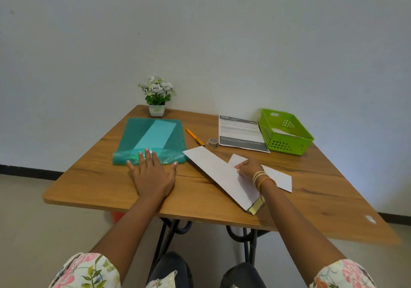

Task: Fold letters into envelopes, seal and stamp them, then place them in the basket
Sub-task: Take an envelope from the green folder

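Note:
A long white envelope (213,169) lies slanted on the wooden table (200,201), its yellowish flap end at the front edge. My right hand (248,168) pinches it where it overlaps a folded white sheet (279,177). My left hand (151,172) lies flat with spread fingers, fingertips pressing the curled near edge of a teal plastic folder (142,134) that shows a pale strip inside. The green basket (287,146) stands at the back right with a white paper inside. A printed letter (241,132) lies beside it.
An orange pen (195,137) and a small tape roll (213,142) lie in the middle of the table. A potted white flower (157,96) stands at the back edge against the wall. My knees show below the table's front edge.

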A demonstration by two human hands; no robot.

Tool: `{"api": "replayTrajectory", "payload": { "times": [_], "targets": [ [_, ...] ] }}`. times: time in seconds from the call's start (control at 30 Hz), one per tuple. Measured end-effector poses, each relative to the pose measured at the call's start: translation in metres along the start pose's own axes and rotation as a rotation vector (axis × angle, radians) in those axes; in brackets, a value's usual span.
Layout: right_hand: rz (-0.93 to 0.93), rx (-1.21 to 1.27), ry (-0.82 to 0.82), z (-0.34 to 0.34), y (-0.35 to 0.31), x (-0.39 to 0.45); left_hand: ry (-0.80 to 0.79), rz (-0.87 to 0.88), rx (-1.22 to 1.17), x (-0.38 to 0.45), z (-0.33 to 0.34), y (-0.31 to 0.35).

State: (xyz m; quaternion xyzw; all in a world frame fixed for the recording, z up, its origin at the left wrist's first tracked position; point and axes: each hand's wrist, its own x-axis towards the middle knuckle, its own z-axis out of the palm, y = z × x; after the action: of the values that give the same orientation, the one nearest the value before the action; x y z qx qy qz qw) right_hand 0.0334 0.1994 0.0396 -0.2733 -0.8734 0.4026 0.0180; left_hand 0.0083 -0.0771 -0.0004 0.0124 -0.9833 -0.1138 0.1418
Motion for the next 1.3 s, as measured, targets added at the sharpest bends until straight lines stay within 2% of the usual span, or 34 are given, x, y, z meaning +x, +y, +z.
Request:
{"api": "replayTrajectory", "payload": {
  "times": [0.1,0.27,0.4,0.53,0.67,0.77,0.93,1.07,1.3],
  "targets": [
    [0.031,0.13,0.012,0.004,-0.005,-0.002,0.056,0.102,-0.049,0.0,-0.001,0.008],
    [-0.03,0.196,-0.028,0.013,-0.022,-0.003,0.037,0.326,-0.265,-0.01,-0.001,0.037],
    [0.011,0.236,0.058,0.031,-0.034,0.006,-0.02,0.447,-0.304,-0.017,0.005,0.053],
    [-0.016,0.202,0.07,0.038,-0.047,0.008,-0.119,0.555,-0.288,-0.016,0.009,0.058],
    [-0.145,0.016,0.065,0.04,-0.049,0.011,-0.234,0.596,-0.228,-0.011,0.01,0.056],
    [-0.165,-0.158,0.12,0.023,-0.038,0.018,-0.284,0.592,-0.194,-0.009,0.008,0.059],
    [-0.062,-0.451,-0.011,-0.04,-0.018,0.024,-0.327,0.604,-0.214,-0.007,0.003,0.056],
    [0.048,-0.584,-0.146,-0.072,0.015,0.023,-0.358,0.665,-0.253,-0.014,-0.001,0.059],
    [0.14,-0.492,-0.137,-0.081,0.04,0.022,-0.366,0.738,-0.309,-0.036,-0.005,0.073]
  ]
}}
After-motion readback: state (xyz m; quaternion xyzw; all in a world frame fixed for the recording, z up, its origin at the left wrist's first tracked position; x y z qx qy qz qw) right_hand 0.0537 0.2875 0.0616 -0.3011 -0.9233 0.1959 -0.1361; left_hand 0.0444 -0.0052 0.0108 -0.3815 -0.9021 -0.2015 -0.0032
